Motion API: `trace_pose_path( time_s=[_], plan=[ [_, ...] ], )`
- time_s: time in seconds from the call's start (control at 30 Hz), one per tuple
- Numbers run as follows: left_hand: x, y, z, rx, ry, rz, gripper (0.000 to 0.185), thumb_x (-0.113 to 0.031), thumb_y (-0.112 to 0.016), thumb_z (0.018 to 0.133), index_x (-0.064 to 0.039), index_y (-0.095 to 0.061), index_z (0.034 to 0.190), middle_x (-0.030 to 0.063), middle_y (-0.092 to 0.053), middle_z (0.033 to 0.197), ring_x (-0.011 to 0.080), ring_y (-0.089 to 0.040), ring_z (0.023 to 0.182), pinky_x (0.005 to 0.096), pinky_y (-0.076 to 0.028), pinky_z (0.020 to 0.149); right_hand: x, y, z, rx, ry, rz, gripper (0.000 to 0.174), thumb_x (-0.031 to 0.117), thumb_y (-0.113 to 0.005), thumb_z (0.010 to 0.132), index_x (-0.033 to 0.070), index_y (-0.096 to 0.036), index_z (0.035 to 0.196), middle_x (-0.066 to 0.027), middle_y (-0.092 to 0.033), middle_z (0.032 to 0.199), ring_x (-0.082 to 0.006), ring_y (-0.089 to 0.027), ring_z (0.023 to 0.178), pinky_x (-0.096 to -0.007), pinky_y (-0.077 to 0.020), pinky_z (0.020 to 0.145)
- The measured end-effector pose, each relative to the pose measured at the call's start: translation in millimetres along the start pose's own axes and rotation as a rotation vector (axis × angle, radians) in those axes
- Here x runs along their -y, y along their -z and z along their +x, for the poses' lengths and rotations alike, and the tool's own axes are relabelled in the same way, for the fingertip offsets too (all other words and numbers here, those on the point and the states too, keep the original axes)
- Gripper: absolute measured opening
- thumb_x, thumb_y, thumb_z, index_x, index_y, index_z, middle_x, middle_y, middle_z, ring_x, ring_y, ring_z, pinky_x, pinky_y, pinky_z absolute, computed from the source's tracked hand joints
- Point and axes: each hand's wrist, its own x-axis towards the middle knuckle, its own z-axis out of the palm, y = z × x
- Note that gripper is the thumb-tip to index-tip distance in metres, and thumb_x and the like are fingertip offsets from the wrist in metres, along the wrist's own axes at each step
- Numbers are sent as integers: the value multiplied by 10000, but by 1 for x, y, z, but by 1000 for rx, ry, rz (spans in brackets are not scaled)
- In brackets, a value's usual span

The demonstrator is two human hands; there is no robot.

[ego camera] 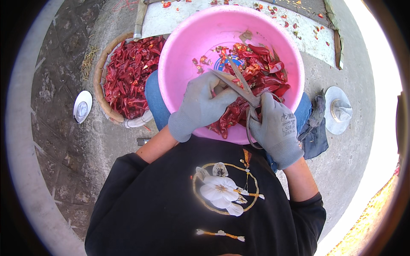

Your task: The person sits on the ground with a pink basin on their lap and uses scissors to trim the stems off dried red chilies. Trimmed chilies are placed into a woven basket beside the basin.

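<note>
A pink plastic basin [189,35] rests on my lap, with red chili peppers [266,81] and cut bits inside. My right hand [277,128], in a grey work glove, grips metal scissors [240,86] by the looped handles; the blades are spread and point up and left. My left hand [205,99], also gloved in grey, is beside the blades over the basin. Its fingers are curled together near a piece of red pepper, but whether they pinch it is hard to tell.
A round wicker basket [102,96] full of red peppers stands left of the basin. Beyond the basin lies a framed white sheet [307,41] with scattered pepper scraps. A white cap [82,107] is on the floor at left; a grey hat [339,110] and dark cloth [315,139] are at right.
</note>
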Motion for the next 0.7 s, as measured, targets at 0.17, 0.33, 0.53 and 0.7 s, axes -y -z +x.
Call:
trace_pose_path(
  time_s=[0.17,0.33,0.53,0.7],
  plan=[
    [-2,3,3,39,-12,19,273,-206,-774,912,-17,-753,1108,78,-723,844,107,-637,711,299,-513,662,-3,-1,-3,30,-71,3,202,197,-674,978,47,-538,983,-231,-650,774,-463,-672,758,-518,-513,648],
    [2,1,3,64,54,-110,269,-211,-765,930,-23,-762,1124,79,-730,864,120,-648,718,294,-526,680,-8,-9,-7,89,-152,215,259,267,-663,1037,30,-585,967,-183,-623,682,-318,-633,603,-413,-485,579],
    [-5,74,11,-439,-177,288,301,-153,-757,943,-72,-765,1233,129,-762,1083,208,-745,941,322,-576,854,-5,13,-6,254,-443,819,356,359,-613,1077,8,-671,1101,-29,-639,731,-107,-560,614,-277,-430,575],
    [26,180,31,-612,-216,671,418,-138,-680,1022,-92,-654,1437,147,-693,1338,204,-745,1037,333,-574,927,-13,21,-16,210,-491,877,453,408,-561,1095,-16,-679,1205,-37,-656,799,-98,-563,644,-256,-436,601]
  ],
)
